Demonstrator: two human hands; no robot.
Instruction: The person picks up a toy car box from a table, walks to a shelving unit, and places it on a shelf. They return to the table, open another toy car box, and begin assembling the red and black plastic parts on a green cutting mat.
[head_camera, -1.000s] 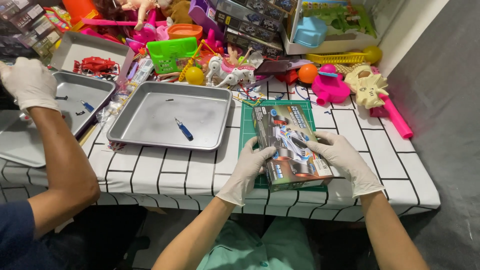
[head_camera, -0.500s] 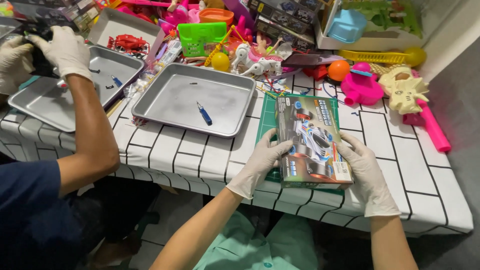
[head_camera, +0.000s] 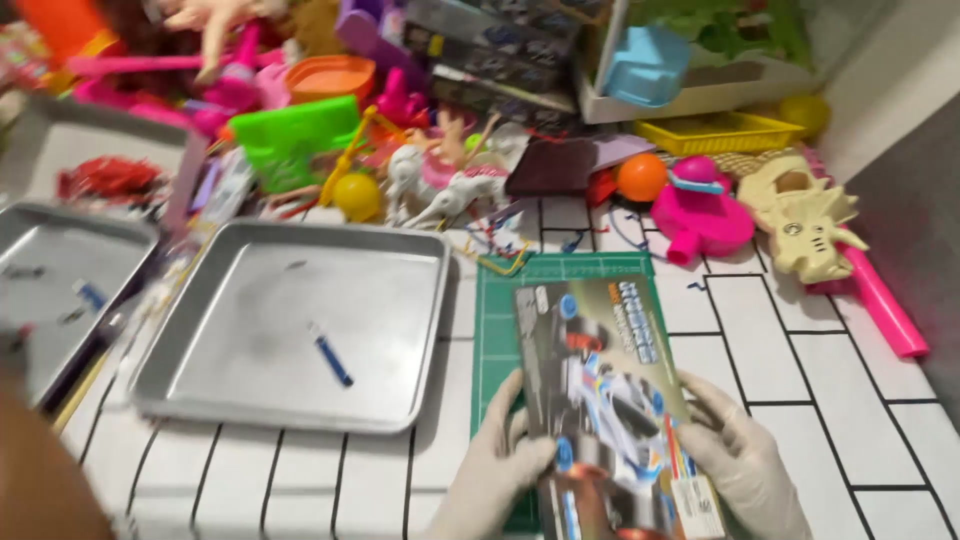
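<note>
I hold a flat toy-car box (head_camera: 605, 385) in both gloved hands above a green cutting mat (head_camera: 497, 300). My left hand (head_camera: 495, 470) grips the box's left edge and my right hand (head_camera: 740, 460) grips its right edge. The box is tilted, its printed face up, showing a white racing car. Left of the mat lies a square metal tray (head_camera: 400, 300) with a small blue screwdriver (head_camera: 330, 355) inside it.
A second metal tray (head_camera: 50, 240) sits at far left with small parts. Another person's arm (head_camera: 40, 470) fills the lower left corner. Many toys crowd the back: a yellow ball (head_camera: 357, 195), an orange ball (head_camera: 641, 176), a pink toy (head_camera: 700, 210), a cream dinosaur (head_camera: 805, 225).
The camera has moved closer to the table. The other person's gloved hands have left view; only part of an arm shows. My hands still hold the box.
</note>
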